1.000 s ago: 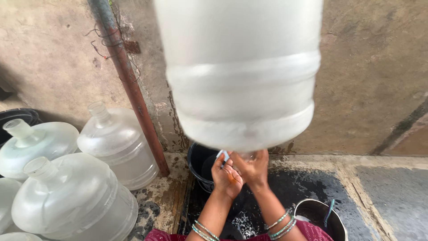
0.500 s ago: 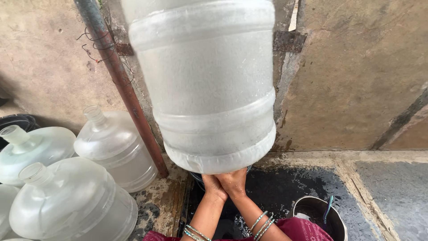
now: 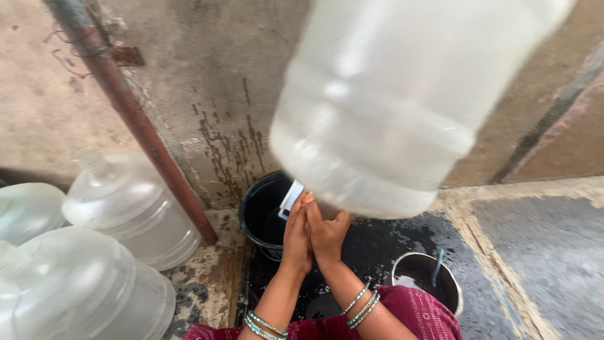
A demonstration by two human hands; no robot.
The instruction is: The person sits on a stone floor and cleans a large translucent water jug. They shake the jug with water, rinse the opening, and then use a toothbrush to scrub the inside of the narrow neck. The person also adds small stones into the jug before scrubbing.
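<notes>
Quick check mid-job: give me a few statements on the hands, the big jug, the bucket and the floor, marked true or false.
1. Both hands, left hand and right hand, are pressed together under the large translucent jug. True.
2. The jug stands upright on the floor. False: it is raised and tilted in the air.
3. A black bucket sits behind the hands by the wall. True.
4. No other jugs are around. False: several clear jugs lie at left.
5. The steel pot sits on wet floor. True.

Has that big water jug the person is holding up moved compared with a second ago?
Yes. The big jug has tilted and swung right, away from the rusty pipe on the wall.
</notes>
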